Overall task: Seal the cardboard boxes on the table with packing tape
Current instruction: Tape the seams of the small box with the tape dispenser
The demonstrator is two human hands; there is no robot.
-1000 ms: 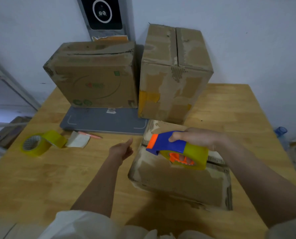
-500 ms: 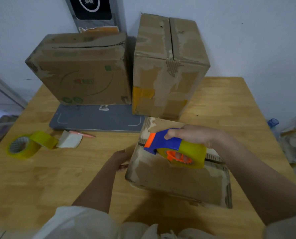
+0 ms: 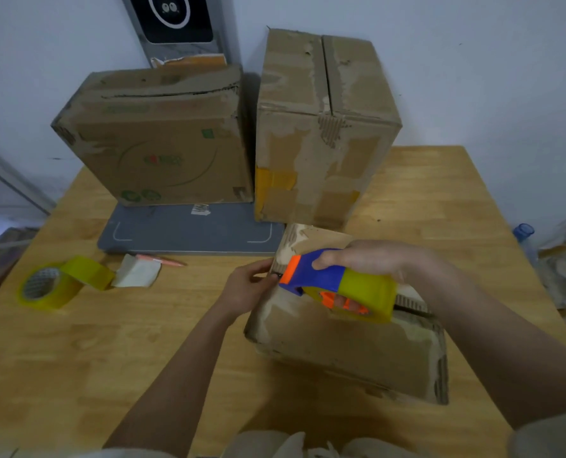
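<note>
The low cardboard box lies on the table, nearest the person. The right hand grips the tape dispenser above it. The left hand pinches at the dispenser's front end. 2 taller boxes stand behind.

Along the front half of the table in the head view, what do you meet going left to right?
Loose yellow tape roll → folded white paper → pink pen → left hand at the small box's end → blue and orange tape dispenser gripped by the right hand, over the small cardboard box.
</note>
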